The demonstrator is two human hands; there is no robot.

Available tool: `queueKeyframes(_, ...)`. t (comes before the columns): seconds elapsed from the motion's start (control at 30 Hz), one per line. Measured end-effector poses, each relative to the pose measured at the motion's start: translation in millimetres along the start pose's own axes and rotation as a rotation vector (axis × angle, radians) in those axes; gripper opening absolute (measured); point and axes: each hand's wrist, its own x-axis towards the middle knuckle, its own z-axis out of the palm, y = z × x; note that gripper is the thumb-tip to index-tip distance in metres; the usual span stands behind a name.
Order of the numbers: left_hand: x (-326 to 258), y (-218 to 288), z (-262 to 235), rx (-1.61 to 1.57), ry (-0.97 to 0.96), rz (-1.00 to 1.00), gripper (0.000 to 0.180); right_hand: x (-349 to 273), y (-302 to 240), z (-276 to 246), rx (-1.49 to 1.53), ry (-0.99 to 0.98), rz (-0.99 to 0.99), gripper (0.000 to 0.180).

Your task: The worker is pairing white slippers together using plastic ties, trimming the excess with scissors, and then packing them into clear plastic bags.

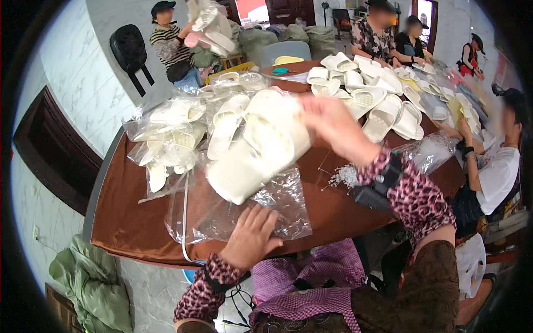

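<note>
My right hand (336, 127) is closed on the edge of a pair of cream-white slide slippers (233, 172), blurred by motion and held tilted above the table. Below the slippers, a clear plastic bag (288, 208) lies flat near the table's front edge. My left hand (251, 236) rests palm down with fingers stretched out at the near edge of this bag, holding nothing. Just behind the held pair lies another white slipper (226, 125).
Bagged slippers (180, 139) are heaped on the left of the brown-covered table (133, 222). Loose white slippers (383, 114) fill the far right. Small white plastic pieces (345, 176) lie beside my right wrist. Several people work around the table. A green sack (91, 283) sits on the floor.
</note>
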Motion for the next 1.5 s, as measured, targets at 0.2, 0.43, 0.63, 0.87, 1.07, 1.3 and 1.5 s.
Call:
queueKeyframes(0.2,-17,14,-24,-0.441,0.002,0.035,0.043,-77,88,-15,-0.025,-0.148,0.406,0.036)
queueKeyframes(0.43,8,9,-42,-0.596,0.125,-0.195,0.024,-81,89,-34,-0.166,-0.225,0.614,0.038)
queueKeyframes(0.63,70,6,-38,-0.397,0.206,0.008,0.030,-93,84,-42,-0.599,0.057,0.037,0.027)
queueKeyframes(0.87,96,-29,17,-0.297,-0.019,-0.127,0.036,-143,65,-100,-0.900,0.245,0.047,0.024)
queueKeyframes(1.07,97,-39,29,-0.258,-0.150,-0.096,0.025,-170,76,-136,-0.950,0.329,0.139,0.023)
queueKeyframes(1.3,103,-44,29,-0.164,-0.188,-0.074,0.022,-168,76,-138,-1.121,0.318,0.143,0.027)
queueKeyframes(1.5,97,-46,23,-0.182,-0.226,-0.108,0.014,-181,80,-151,-1.174,0.272,0.132,0.028)
